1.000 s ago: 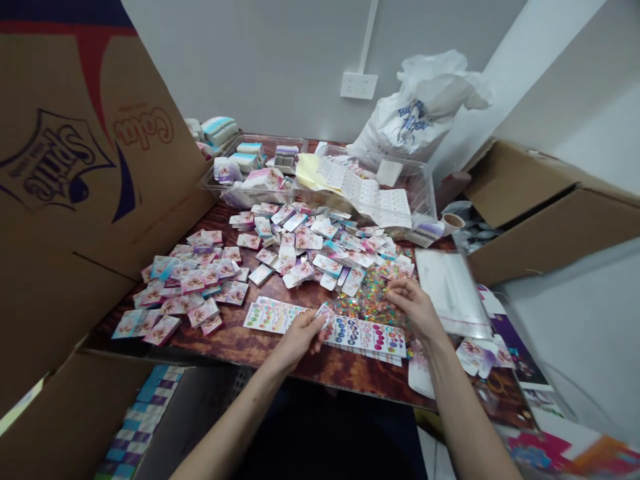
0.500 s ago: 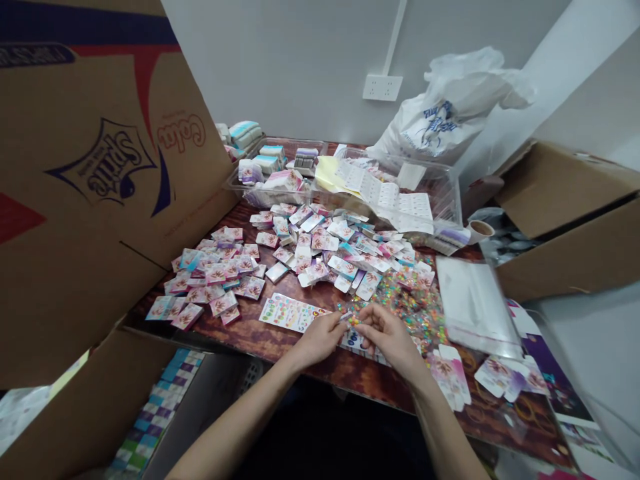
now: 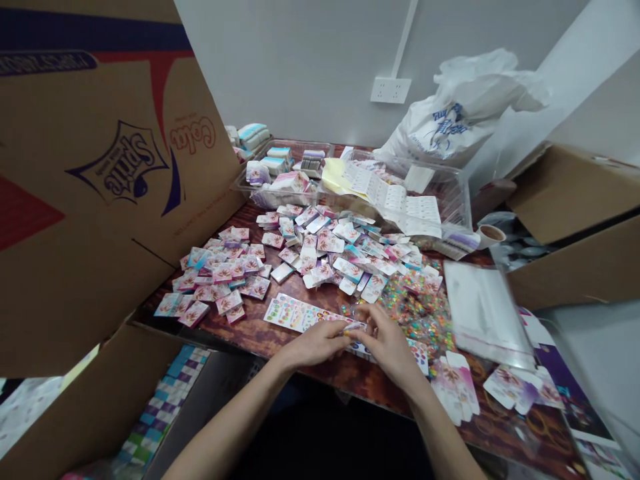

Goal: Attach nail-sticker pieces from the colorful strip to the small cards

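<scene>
My left hand (image 3: 320, 343) and my right hand (image 3: 387, 343) meet at the near edge of the wooden table (image 3: 250, 337), fingertips pinched together over a small card or box that I cannot make out clearly. They rest above a strip of colourful sticker sheets (image 3: 297, 312). A pile of tiny bright beads (image 3: 415, 307) lies just beyond my right hand. Many small pink and white printed boxes (image 3: 310, 253) are scattered over the middle of the table. Flat unfolded box blanks (image 3: 455, 383) lie to the right of my right wrist.
A big cardboard box flap (image 3: 100, 173) stands at the left. Clear plastic trays (image 3: 450, 193) with white sheets sit at the back, and a white plastic bag (image 3: 460, 120) behind them. A stack of clear sleeves (image 3: 483, 310) and another cardboard box (image 3: 575, 227) are on the right.
My right hand left the bead pile and came in to meet my left hand at the table's near edge. The view has shifted slightly left and down.
</scene>
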Demonstrator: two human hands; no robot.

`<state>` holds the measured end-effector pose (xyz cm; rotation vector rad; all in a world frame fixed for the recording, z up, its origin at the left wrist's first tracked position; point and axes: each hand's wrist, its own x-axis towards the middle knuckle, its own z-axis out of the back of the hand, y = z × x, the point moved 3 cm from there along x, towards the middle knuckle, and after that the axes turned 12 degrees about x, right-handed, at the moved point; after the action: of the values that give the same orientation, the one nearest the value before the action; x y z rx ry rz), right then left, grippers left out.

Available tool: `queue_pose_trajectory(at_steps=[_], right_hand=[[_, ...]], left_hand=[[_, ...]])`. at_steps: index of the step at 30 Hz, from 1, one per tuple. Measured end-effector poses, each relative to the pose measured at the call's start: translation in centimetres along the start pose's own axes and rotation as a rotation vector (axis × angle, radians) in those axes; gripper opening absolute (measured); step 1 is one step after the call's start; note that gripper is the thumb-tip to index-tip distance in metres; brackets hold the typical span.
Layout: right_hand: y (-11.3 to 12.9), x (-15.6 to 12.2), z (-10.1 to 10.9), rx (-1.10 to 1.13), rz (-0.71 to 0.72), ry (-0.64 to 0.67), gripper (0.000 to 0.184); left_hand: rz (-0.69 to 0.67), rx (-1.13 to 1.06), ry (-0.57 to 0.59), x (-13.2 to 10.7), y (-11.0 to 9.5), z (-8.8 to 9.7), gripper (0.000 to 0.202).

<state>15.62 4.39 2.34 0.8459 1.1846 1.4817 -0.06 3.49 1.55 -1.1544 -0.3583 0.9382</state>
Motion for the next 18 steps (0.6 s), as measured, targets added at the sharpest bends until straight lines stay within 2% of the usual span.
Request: queue_pose_trajectory(at_steps=[2, 3, 5, 7, 9, 10, 12, 15, 17, 18], right_hand=[[-0.8, 0.0, 0.1, 0.123, -0.053, 0.116, 0.010], [-1.2, -0.1, 0.3, 0.176, -0.082, 0.146, 0.013], [-2.0, -0.4, 1.1, 0.230, -0.118, 0.100, 0.019], [-2.5, -0.6, 2.0, 0.246, -0.128, 0.012, 0.023], [-2.9, -0.7, 2.4, 0.266, -0.138, -0.037, 0.026], [-3.0, -0.7, 2.3, 0.278, -0.143, -0.044, 0.027], [-3.2, -0.8, 2.0, 0.303, -0.160, -0.031, 0.029], [-3.4, -0.8, 1.4, 0.333, -0.171, -0.008, 0.031], [-3.7, -0.9, 1.3, 0.347, -0.181, -0.014, 0.032], [-3.8, -0.8, 1.3, 0.352, -0.191, -0.023, 0.033]], left_hand=[[-0.024, 0.038, -0.009, -0.1, 0.0, 0.2, 0.023], [-0.045, 0.068, -0.028, 0.0, -0.1, 0.4, 0.023], [-0.080, 0.167, -0.115, 0.4, -0.2, 1.5, 0.031], [-0.080, 0.328, -0.283, 1.3, -0.3, 3.3, 0.042], [-0.024, 0.547, -0.480, 2.5, -0.3, 5.3, 0.045], [0.022, 0.660, -0.542, 3.2, -0.2, 6.1, 0.046], [0.123, 0.827, -0.568, 4.5, 0.4, 7.4, 0.046], [0.206, 0.910, -0.525, 5.3, 1.3, 8.6, 0.045], [0.195, 0.817, -0.568, 4.7, 1.6, 9.5, 0.052], [0.176, 0.698, -0.606, 4.2, 1.6, 10.0, 0.057]])
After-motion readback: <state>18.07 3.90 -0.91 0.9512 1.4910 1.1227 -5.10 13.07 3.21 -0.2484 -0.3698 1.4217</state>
